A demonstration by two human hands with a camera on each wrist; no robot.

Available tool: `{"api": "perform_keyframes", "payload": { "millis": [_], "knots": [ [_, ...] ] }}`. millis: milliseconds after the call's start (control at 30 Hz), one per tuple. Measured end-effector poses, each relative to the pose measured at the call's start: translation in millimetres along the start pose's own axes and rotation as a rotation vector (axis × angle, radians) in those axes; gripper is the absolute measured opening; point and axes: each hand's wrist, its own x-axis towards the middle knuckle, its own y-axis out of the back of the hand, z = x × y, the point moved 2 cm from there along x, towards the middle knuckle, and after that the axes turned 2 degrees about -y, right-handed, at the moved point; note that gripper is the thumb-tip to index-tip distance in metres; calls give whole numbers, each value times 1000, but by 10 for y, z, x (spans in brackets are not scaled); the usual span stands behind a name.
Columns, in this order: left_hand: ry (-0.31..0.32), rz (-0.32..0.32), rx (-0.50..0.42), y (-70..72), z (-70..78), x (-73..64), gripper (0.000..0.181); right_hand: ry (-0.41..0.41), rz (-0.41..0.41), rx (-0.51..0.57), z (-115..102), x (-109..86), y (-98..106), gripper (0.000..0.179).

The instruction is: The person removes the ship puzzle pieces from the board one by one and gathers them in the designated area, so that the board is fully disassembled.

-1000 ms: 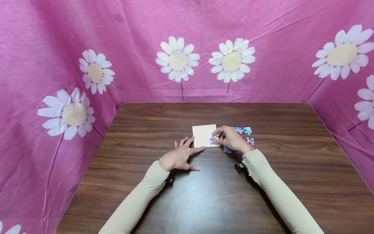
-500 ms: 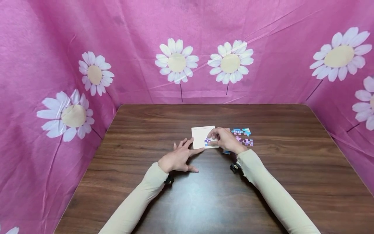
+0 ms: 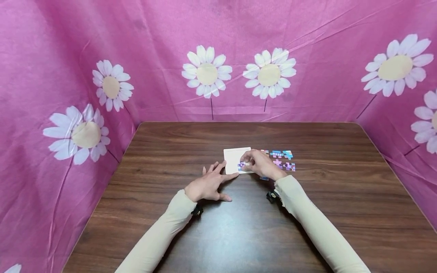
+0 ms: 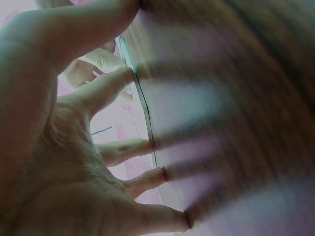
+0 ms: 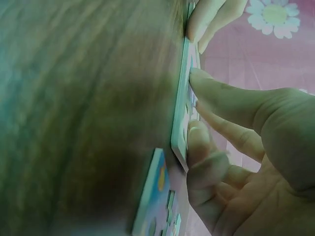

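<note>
A thin white puzzle board (image 3: 230,160) lies on the wooden table, its face showing a blue-and-purple puzzle piece (image 3: 241,165) near the lower middle. My right hand (image 3: 263,165) reaches over the board's right part and pinches that piece between thumb and fingers; the fingers partly cover it. Fingers spread, my left hand (image 3: 206,185) rests on the table with fingertips at the board's left and lower edges. In the left wrist view, the left fingers (image 4: 125,147) are extended against the table and the board's edge. The right wrist view has the right thumb (image 5: 221,96) low over the board.
To the right of the board lie several loose puzzle pieces (image 3: 289,167), some partly hidden behind the right hand. The table (image 3: 218,235) is dark wood, and a pink curtain (image 3: 157,76) with white daisies hangs around its back and sides.
My right hand has moved left across the board with the puzzle piece, most of it in the first half second. My left hand stays in place at the edge.
</note>
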Motion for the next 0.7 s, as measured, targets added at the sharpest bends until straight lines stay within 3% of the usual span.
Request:
{"api": "perform_keyframes", "payload": {
  "millis": [233, 400, 700],
  "knots": [
    [-10, 10, 6, -6, 3, 8, 86, 36, 44, 62, -35, -38, -11, 25],
    [-14, 28, 10, -16, 0, 4, 86, 65, 83, 105, -60, -79, -5, 14],
    [-10, 30, 3, -27, -12, -4, 86, 9, 140, 126, 34, -239, 110, 10]
  ]
}}
